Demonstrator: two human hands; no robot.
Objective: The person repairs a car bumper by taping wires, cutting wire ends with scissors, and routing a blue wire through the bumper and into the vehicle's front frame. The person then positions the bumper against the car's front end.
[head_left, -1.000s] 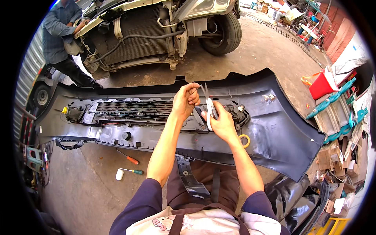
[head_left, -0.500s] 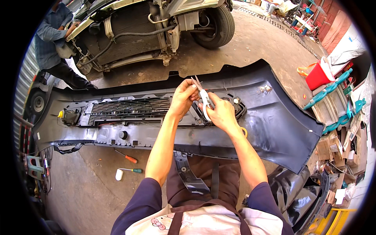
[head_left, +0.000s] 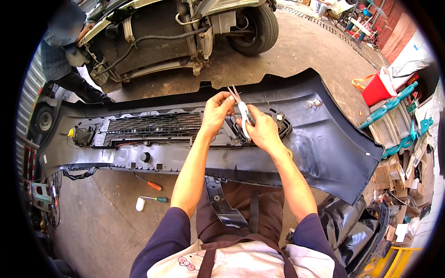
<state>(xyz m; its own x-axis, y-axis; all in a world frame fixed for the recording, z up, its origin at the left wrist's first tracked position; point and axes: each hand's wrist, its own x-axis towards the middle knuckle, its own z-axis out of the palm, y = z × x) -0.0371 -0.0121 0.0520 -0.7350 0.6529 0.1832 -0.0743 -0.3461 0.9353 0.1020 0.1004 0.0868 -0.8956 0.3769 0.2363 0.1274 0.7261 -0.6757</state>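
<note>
My right hand (head_left: 264, 130) grips a pair of white-handled scissors (head_left: 243, 111), with the blades pointing away from me and slightly apart. Right beside the blades, the fingers of my left hand (head_left: 216, 112) are pinched together. Whatever they hold is too small to make out. Both hands are above a large black car bumper (head_left: 320, 132), which lies with its inner side up across the space in front of me. Its mesh grille (head_left: 153, 129) is to the left of my hands, and a round lamp housing (head_left: 283, 125) is partly hidden behind my right hand.
Beyond the bumper stands a car with its front stripped (head_left: 153, 55); a person (head_left: 62, 55) leans over it at left. Two screwdrivers, one orange-handled (head_left: 155, 186) and one green-handled (head_left: 161, 199), lie on the floor. Cardboard boxes (head_left: 394, 178) and a red container (head_left: 378, 90) are at right.
The scissors and both hands have shifted only slightly, and the blades now look a little further apart. At far left, the person's head has come lower into view.
</note>
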